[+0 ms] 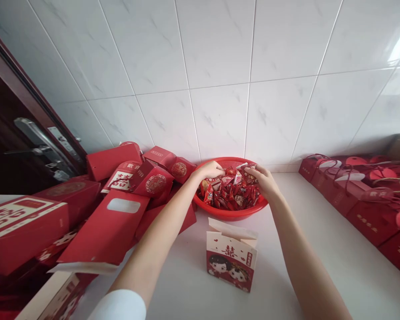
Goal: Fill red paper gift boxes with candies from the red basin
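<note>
A round red basket [231,215] against the wall holds many red-wrapped sweets [240,195]. My left hand [211,170] reaches over its back left side, fingers curled down at the sweets; what they hold, if anything, is too small to make out. At the basket's right side, my right hand [264,178] grips a dark red patterned packet [250,174] between thumb and fingers. In front of the basket, between my forearms, a small white and red box [231,258] with two cartoon figures stands upright with its top flaps open.
Red boxes [108,226] lie heaped along the left side. Red gift bags [360,200] with cord handles stand in rows at the right. A tiled wall [220,120] rises behind the white tabletop [273,284]. A dark door [6,133] is at the left.
</note>
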A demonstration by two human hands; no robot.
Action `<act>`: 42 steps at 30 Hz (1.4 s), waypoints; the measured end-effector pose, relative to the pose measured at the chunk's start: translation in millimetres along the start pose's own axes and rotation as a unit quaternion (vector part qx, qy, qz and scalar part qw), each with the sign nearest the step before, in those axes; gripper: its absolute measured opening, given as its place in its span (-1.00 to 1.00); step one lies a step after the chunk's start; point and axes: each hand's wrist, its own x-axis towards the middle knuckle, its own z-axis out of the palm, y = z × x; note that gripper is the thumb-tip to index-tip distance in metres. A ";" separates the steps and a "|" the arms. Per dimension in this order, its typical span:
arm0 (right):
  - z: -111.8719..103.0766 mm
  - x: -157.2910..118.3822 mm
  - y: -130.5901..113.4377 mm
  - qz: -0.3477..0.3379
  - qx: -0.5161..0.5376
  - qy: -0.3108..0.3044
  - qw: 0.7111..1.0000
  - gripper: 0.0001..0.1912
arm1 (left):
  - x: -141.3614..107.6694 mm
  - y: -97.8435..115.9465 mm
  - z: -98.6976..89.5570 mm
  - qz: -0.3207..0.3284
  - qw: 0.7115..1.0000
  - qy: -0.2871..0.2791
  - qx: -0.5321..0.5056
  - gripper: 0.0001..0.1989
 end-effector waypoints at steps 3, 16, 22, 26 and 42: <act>1.3 -1.7 -1.5 -0.004 0.006 -0.006 1.000 -0.65 | -3.2 -4.6 -14.7 -0.037 0.994 -0.061 0.086 -0.78; -0.3 -0.2 1.3 -0.023 0.038 0.011 0.999 -0.58 | -25.3 9.4 22.1 0.051 0.989 -0.019 0.136 -0.67; -0.6 -0.4 1.1 -0.024 0.029 0.013 0.999 -0.58 | -34.7 13.7 16.4 0.028 0.975 -0.086 0.203 -0.79; -0.4 -1.7 -0.4 -0.020 0.030 0.010 0.999 -0.59 | -43.2 10.0 23.1 -0.006 0.954 -0.182 0.239 -0.68; -1.6 -0.2 2.1 -0.013 0.025 -0.008 1.000 -0.63 | -34.2 -0.2 36.3 0.053 0.997 -0.038 -0.041 -0.69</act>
